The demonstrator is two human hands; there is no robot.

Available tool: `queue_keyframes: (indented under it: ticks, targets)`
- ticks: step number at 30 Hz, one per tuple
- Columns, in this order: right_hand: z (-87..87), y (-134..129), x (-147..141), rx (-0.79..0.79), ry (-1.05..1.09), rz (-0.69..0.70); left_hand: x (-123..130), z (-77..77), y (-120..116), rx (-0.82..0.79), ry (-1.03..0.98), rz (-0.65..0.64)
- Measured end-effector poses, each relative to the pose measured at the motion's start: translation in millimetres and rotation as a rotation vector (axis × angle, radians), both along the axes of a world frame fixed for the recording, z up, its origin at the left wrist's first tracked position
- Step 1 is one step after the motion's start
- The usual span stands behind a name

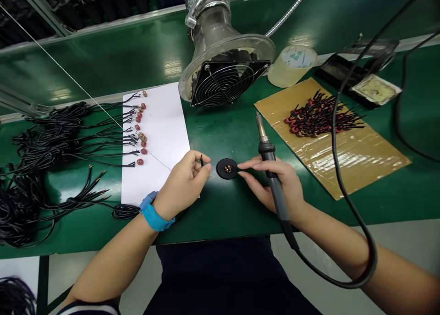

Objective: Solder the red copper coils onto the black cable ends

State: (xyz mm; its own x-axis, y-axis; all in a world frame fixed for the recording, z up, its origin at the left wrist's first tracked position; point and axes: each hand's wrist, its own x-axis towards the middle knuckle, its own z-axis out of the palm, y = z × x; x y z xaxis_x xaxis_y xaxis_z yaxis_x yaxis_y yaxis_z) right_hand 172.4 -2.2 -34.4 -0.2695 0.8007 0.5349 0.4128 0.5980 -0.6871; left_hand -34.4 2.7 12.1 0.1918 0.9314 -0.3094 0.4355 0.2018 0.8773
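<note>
My left hand [184, 177] is closed in a pinch. A thin solder wire [160, 161] runs down from the upper left into it, and a small black piece [201, 160] sticks up between its fingers. My right hand [283, 182] holds a soldering iron [277, 186], its metal tip pointing up and away. The thumb and forefinger of that hand reach to the right edge of a round black disc [223, 172]. Small copper-coloured bits lie at the disc's middle. Between the two hands, the disc rests flat on the green table [220, 214].
Black cables [51, 136] lie at left, their ends with small reddish parts on white paper [158, 122]. A fume extractor [227, 76] hangs ahead. At right, a pile of small black-and-red parts [316, 115] covers part of a brown board [330, 168]; the iron's cord [338, 168] loops nearby.
</note>
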Motion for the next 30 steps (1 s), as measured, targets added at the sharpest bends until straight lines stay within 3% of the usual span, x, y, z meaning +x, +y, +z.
queue_keyframes:
  ticks: [12,18,24,30]
  targets:
    - [-7.7,6.3,-2.2,0.171,-0.080,0.024,-0.8,1.2,1.2,-0.007,-0.067,0.032]
    - [-14.5,3.1,6.2,0.353,-0.244,0.020,-0.7,2.2,1.1,0.003,-0.052,0.040]
    - [-7.1,0.4,8.3,0.488,-0.407,0.036,-1.5,-0.4,0.5,0.009,-0.031,0.027]
    - [6.1,-1.2,3.8,0.394,-0.293,-0.017,3.9,3.6,-3.2,-0.035,-0.062,-0.052]
